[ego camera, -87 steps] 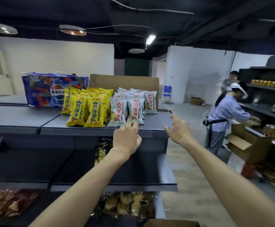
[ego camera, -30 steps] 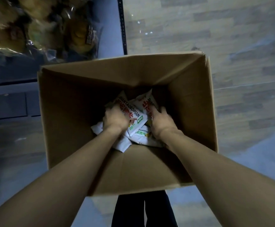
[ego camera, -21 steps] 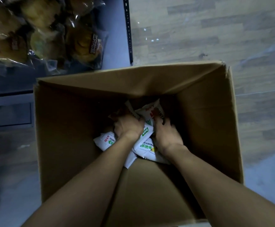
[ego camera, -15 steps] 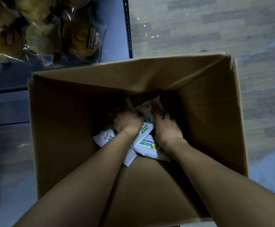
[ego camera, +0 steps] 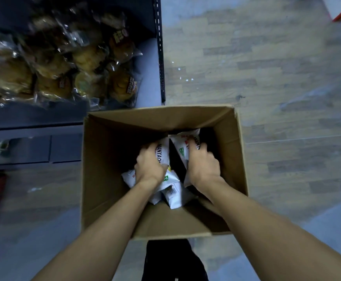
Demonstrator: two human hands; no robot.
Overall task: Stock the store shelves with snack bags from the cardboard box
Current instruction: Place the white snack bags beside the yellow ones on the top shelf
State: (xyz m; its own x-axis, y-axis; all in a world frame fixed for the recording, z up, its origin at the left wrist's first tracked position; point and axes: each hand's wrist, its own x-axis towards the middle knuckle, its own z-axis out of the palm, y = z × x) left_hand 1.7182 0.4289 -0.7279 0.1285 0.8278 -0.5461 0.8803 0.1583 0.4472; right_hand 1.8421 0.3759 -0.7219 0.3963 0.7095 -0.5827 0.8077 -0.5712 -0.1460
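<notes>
Around both hands, open cardboard box point(ego camera: 108, 179) on wood floor point(ego camera: 277, 78), beside dark shelf point(ego camera: 147, 63) holding wrapped pastries point(ego camera: 64, 63). Inside box, left hand point(ego camera: 150, 166) and right hand point(ego camera: 203, 165) each have fingers point(ego camera: 151, 148) clamped on white snack bags point(ego camera: 173, 191); more bags loose beneath.

Cardboard box point(ego camera: 108, 159): matt brown corrugated paperboard, its inner walls plain and unprinted. Snack bags point(ego camera: 172, 194) inside the box: smooth white film with a slight sheen and printed lettering. Shelf point(ego camera: 68, 120), far left: dark painted metal, matt, with a perforated upright point(ego camera: 161, 57) along its right edge. Packaged pastries point(ego camera: 64, 63) on the shelf: clear glossy plastic wrap, crinkled, catching highlights. Floor point(ego camera: 277, 67), right: wood-grain planks in grey-brown, smooth with a faint shine.
</notes>
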